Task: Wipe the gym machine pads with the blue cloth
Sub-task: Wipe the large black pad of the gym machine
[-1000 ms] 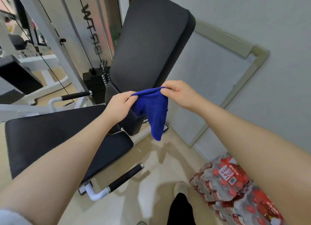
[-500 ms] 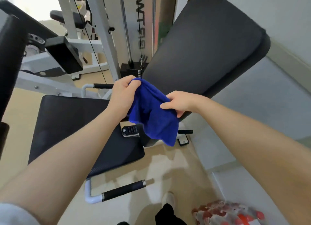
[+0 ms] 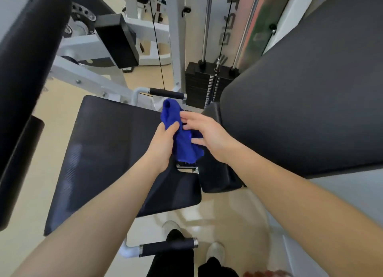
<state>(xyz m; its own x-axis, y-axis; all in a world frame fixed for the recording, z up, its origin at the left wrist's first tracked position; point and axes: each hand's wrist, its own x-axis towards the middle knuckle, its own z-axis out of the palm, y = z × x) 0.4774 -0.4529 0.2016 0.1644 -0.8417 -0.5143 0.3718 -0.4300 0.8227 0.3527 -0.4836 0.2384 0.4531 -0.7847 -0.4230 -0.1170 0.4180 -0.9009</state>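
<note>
Above seat pad (image 3: pixel 107 152): blue cloth (image 3: pixel 179 135) bunched in left hand (image 3: pixel 163 146) grip.

Ahead of you a black weight stack (image 3: pixel 204 83) sits between chrome guide rods (image 3: pixel 205 23). A black-gripped handle (image 3: pixel 169 245) juts out near your white shoes (image 3: pixel 215 250) on the beige floor (image 3: pixel 228 210).

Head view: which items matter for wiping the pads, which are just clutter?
Part of the job:
- blue cloth, bunched between both hands
- left hand, gripping it
- right hand, fingers spread on it
- seat pad
- back pad

Just around:
- weight stack
- near handle grip
- far handle grip
- white shoe
</note>
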